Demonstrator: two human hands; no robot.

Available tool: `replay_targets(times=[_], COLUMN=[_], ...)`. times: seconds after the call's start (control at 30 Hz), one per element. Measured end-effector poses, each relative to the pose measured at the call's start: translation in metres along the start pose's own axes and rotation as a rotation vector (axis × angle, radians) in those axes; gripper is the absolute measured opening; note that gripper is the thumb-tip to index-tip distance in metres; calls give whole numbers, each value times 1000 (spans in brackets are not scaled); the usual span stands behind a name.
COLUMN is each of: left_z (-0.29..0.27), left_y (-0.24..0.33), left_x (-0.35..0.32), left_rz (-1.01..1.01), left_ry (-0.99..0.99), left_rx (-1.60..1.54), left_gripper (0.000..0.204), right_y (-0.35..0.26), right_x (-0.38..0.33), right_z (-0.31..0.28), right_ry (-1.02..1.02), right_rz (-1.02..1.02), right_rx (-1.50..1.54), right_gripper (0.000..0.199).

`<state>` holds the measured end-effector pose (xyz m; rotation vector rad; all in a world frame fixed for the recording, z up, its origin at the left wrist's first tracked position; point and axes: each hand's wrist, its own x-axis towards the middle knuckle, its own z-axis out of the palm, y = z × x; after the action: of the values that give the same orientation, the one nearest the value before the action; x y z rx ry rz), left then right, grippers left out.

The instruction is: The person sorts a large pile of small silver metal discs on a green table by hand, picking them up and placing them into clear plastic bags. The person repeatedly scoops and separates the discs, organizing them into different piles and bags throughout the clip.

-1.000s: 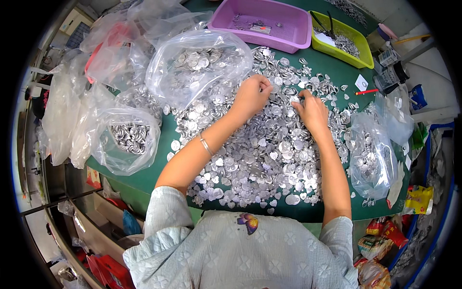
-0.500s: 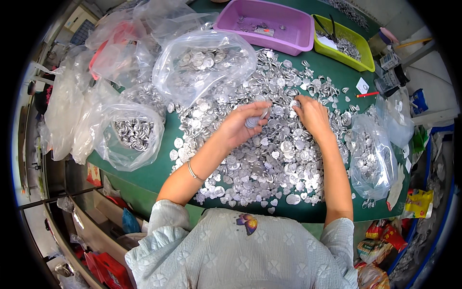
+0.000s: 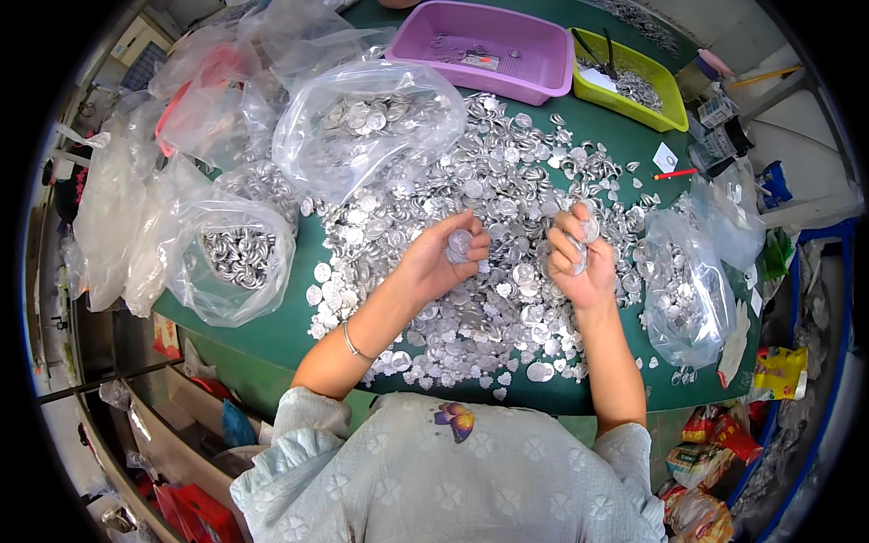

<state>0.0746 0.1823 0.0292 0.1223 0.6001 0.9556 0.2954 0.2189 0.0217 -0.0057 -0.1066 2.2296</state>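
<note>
A wide heap of silver metal pieces (image 3: 434, 335), round discs mixed with rings and small scalloped charms, spreads over the green table (image 3: 272, 348). Above its middle my left hand (image 3: 437, 256) is closed round several silver discs (image 3: 460, 244), their faces showing between thumb and fingers. Over the right part of the heap my right hand (image 3: 582, 262) is turned palm up, fingers curled on a few silver discs (image 3: 590, 228). Beyond my left hand lies an open clear plastic bag (image 3: 299, 127) with similar discs inside.
At the back stand a purple basin (image 3: 543, 77) and a yellow-green basket (image 3: 665, 109) holding metal parts and pliers. A bag of rings (image 3: 195, 285) sits at left, another filled bag (image 3: 688, 335) at right. A red pen (image 3: 675, 175) lies near the right edge.
My right hand has lifted from the heap and turned palm up with discs in its fingers. My left hand has moved slightly left and nearer, still holding discs. The whole view has shifted a little.
</note>
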Motion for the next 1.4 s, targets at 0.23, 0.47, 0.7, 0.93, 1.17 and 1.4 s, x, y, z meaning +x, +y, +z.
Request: replay_targets(times=[0.23,0.47,0.7,0.93,1.17,1.4], left_z=[-4,-16,4,8,15,31], left_y=[-3,0,-8,-5,-25,-30], left_x=[-2,2,13,11,38,52], left_rz=[3,10,82,126,738,548], left_ry=[98,-19,36,145,101,86], left_rx=[18,230,404,852,2003,2277], left_gripper=[19,17,25,24,17,15], right_y=[-9,-66,-47,-36,-37,-42], right_x=[-11,-32,22,44,57,49], right_z=[9,-15,-1,-1,2,-11], right_ry=[145,417,291,360,403,401], right_rz=[-39,-145,-171,96,170,-7], right_rx=[-112,-702,-2413,-2726,-2725,-2530], right_gripper=[35,32,24,27,31,21])
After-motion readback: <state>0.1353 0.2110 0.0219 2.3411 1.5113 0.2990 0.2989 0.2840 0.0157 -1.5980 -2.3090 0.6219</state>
